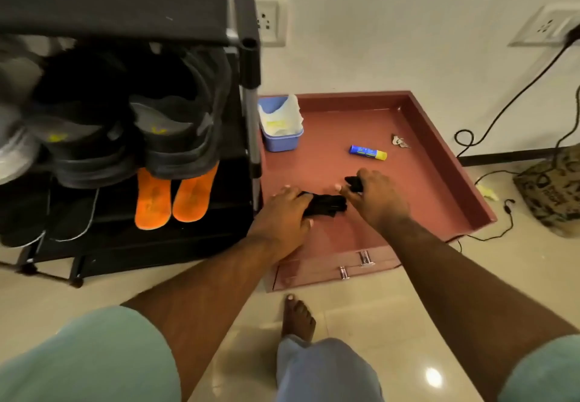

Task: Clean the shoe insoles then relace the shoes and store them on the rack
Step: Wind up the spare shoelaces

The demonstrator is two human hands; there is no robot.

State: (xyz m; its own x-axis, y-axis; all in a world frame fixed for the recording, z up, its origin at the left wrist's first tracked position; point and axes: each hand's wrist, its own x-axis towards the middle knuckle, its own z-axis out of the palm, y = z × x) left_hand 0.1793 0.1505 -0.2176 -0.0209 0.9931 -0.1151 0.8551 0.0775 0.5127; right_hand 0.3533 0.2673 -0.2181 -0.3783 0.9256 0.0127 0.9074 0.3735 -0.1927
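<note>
On red tray: black laces between hands; left hand fingers grip bundle, right hand fingers pinch end.

Both bare arms reach forward and down, forearms converging, short sleeves at the shoulders. Left hand lies palm down, fingers curled around one end of a black bundle. Right hand sits just beside it, knuckles up, fingers pinching the bundle's other end; a bare foot rests flat below, between the arms.
</note>
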